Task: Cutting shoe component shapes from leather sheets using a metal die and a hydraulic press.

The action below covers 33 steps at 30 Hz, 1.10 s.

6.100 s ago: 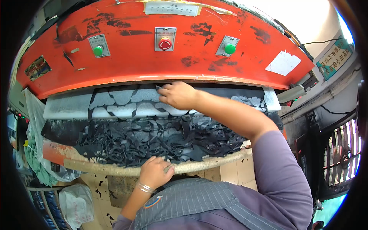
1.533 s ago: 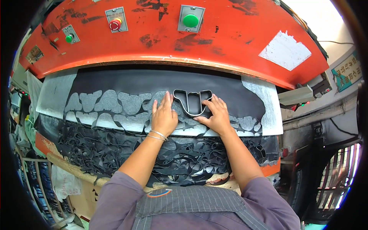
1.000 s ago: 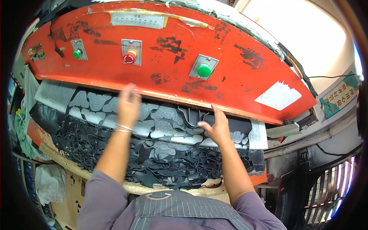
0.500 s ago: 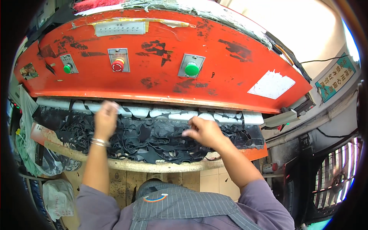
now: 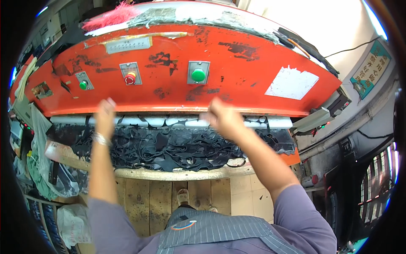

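Before me is a red machine with a wide front panel (image 5: 169,99). Under its lower edge a white board (image 5: 192,122) shows, with black cut material on it. My left hand (image 5: 105,118), a bracelet at its wrist, is raised near the panel's lower edge, below a small green button (image 5: 83,85) and a red knob (image 5: 130,78). Motion smears its fingers. My right hand (image 5: 226,120) hovers by the panel's edge, below and right of a large green button (image 5: 198,75). Its fingers look bent but are blurred, and I cannot make out anything in them.
Tangled black scraps (image 5: 169,146) cover the machine's front bed, which ends in a pale rounded edge (image 5: 203,172). Pink fluff (image 5: 112,17) and frayed cloth lie on top. Plastic bags (image 5: 74,224) stand at left, a barred dark opening (image 5: 376,186) at right.
Both hands have risen toward the panel's lower edge, the left also shifting outward. A narrower strip of the white board shows under the panel. The view has shifted a little.
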Available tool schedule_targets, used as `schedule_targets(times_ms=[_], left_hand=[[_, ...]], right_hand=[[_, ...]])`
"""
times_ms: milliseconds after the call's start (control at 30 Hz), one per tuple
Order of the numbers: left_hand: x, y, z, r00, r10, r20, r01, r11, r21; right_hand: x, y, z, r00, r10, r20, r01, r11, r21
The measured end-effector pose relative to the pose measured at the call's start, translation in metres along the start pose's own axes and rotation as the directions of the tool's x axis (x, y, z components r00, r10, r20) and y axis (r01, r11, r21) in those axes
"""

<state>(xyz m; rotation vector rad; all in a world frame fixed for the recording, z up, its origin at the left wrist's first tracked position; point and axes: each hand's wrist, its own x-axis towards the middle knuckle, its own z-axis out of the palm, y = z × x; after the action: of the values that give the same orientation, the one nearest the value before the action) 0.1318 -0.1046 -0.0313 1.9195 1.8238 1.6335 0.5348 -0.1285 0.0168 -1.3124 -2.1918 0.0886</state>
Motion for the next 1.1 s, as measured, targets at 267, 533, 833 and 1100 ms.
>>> schedule_targets(times_ms=[267, 533, 833, 1100], left_hand=[[-0.223, 0.149, 0.074, 0.831, 0.146, 0.536, -0.205, 0.977, 0.051], [-0.212, 0.155, 0.092, 0.878, 0.096, 0.468, -0.148, 0.986, 0.075], [-0.145, 0.151, 0.103, 0.738, -0.076, 0.670, 0.035, 0.997, 0.074], [-0.035, 0.141, 0.171, 0.845, -0.071, 0.531, 0.101, 0.994, -0.028]], right_hand=[[-0.158, -0.013, 0.050, 0.907, -0.057, 0.418, 0.114, 0.987, -0.113], [-0.126, 0.000, 0.039, 0.817, -0.092, 0.569, 0.185, 0.977, -0.109], [0.134, 0.100, 0.094, 0.534, -0.693, 0.484, 0.813, 0.579, -0.067], [0.214, 0.148, 0.141, 0.131, -0.852, 0.507, 0.926, 0.288, 0.244]])
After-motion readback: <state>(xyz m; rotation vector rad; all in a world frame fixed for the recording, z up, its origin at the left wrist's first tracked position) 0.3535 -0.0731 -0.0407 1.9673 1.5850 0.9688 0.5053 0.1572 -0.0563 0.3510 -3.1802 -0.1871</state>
